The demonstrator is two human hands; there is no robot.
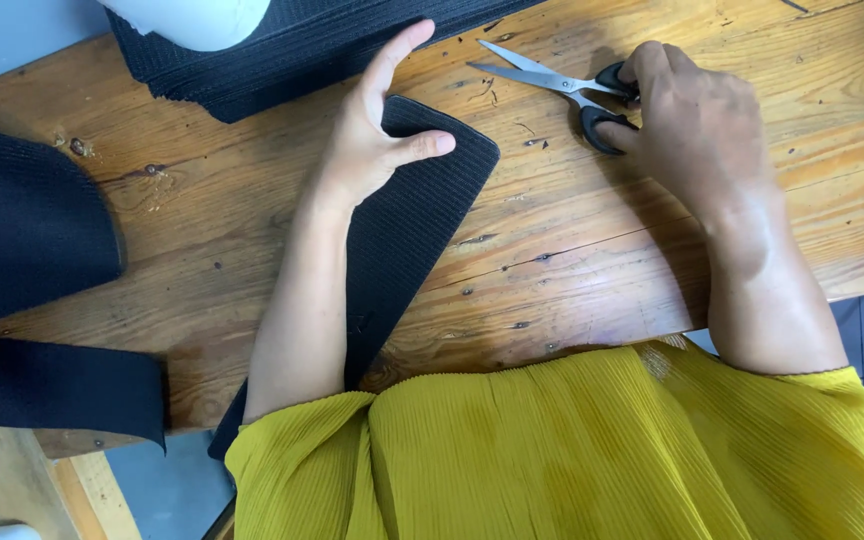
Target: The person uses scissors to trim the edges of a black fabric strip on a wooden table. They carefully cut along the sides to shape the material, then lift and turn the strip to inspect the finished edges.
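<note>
My left hand (377,120) rests on the folded end of a wide black elastic band (407,215), thumb pressed on top and fingers stretched toward the far side. The band runs from that fold back toward me and off the table's near edge. My right hand (692,120) lies over the black handles of a pair of scissors (542,78), fingers at the loops. The steel blades point left, slightly apart, flat on the wooden table (572,250).
A stack of black band pieces (282,50) lies at the far edge under a white roll (197,18). More black band (22,215) drapes over the table's left side, with another strip (52,385) lower down. My yellow pleated garment (572,450) fills the near foreground.
</note>
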